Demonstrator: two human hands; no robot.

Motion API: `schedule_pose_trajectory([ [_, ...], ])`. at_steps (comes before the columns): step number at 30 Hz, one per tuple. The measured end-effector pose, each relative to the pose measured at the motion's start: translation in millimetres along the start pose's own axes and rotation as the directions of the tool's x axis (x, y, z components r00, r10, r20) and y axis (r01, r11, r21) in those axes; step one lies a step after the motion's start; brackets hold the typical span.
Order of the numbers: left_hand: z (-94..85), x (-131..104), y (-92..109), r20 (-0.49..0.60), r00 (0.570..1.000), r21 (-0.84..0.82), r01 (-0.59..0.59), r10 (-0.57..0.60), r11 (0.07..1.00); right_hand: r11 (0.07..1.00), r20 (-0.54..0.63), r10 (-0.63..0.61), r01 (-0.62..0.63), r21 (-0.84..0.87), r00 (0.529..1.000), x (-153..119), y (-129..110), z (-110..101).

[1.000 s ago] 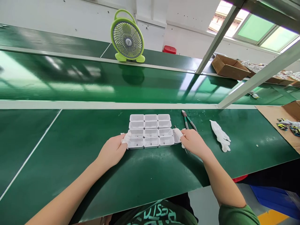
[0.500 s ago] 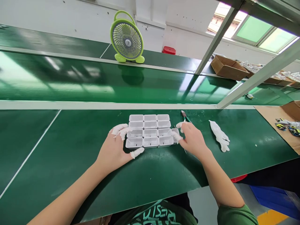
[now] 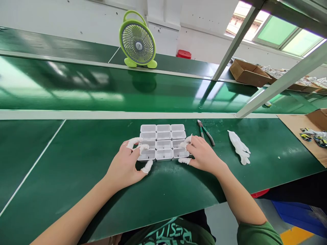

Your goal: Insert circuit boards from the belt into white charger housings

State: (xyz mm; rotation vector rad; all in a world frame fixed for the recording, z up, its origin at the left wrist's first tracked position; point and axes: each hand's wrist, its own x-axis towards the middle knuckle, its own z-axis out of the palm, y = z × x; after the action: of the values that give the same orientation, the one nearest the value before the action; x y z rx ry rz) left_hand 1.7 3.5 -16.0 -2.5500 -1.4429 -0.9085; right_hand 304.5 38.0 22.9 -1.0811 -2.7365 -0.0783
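Small white plastic boxes (image 3: 164,155) stand together in a grid on the green table, several with a small dark mark or bit inside. My left hand (image 3: 125,163) is closed round the front left boxes, fingers over the side and thumb at the front corner. At the right end, my right hand (image 3: 204,154) grips the boxes, its thumb along the front edge and fingers on top; it hides part of that end. White finger cots cover the thumb and some fingertips of both hands. Green-handled cutting pliers (image 3: 205,132) lie just behind my right hand.
A white glove (image 3: 239,147) lies right of the pliers. Farther right, cardboard (image 3: 301,132) carries small black and yellow parts. A green fan (image 3: 138,42) stands on the back shelf, with an open carton (image 3: 249,76) at its right. A slanting metal post (image 3: 281,80) crosses the right side.
My right hand has moved left and forward onto the right-end boxes, uncovering the pliers' handles. My left thumb has drawn slightly left, and its fingers reach farther over the boxes.
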Motion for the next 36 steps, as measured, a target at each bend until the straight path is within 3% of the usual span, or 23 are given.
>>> schedule_pose_trajectory([
  [14,2.8,-1.2,-2.2,-0.015,1.0,-0.034,-0.024,0.024,0.999,1.0,0.007,-0.004,0.004,0.02,1.0,-1.3,3.9,3.3],
  [23,5.1,-1.4,-0.4,-0.041,0.999,-0.012,-0.021,0.02,1.0,0.998,-0.191,-0.062,0.065,0.009,0.98,1.7,-11.8,8.0],
  [28,7.0,-3.1,-1.1,-0.043,0.999,-0.015,-0.014,0.014,1.0,0.993,-0.227,-0.1,0.11,0.034,0.969,4.8,-29.9,21.4],
  [36,5.7,-1.5,-2.0,-0.046,0.997,0.007,-0.054,0.054,0.999,0.998,-0.259,-0.038,0.05,0.039,0.965,8.7,-35.8,30.4],
])
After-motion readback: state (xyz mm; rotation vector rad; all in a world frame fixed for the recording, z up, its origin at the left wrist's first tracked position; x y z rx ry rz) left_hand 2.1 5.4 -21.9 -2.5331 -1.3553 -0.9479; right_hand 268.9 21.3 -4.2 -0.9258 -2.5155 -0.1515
